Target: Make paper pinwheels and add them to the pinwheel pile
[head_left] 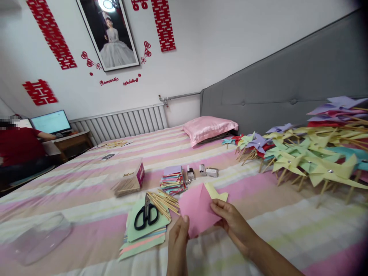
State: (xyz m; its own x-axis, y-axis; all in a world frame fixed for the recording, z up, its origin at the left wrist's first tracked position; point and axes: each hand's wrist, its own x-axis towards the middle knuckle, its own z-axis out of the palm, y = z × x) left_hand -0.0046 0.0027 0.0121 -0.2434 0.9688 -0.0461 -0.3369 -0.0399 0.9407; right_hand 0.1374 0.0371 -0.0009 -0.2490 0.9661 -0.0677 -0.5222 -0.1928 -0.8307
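Note:
A pink sheet of paper (198,211) is held up between my two hands, low in the middle of the view. My left hand (177,237) pinches its lower left edge with the thumb on top. On the right edge, my right hand (228,218) grips it between thumb and fingers. Behind it a yellow paper piece (212,191) partly shows. To the left, black-handled scissors (146,212) lie on a stack of coloured paper (143,245), beside loose wooden sticks (165,201). Beyond the sheet is a pile of smaller cut coloured papers (173,180).
Paper pinwheels (310,161) on sticks heap up at the right. A box of sticks (129,182), small boxes (212,172) and a clear plastic item (43,237) lie on the striped bedspread. Farther back are a pink pillow (211,128) and a person in red (17,147) at a desk.

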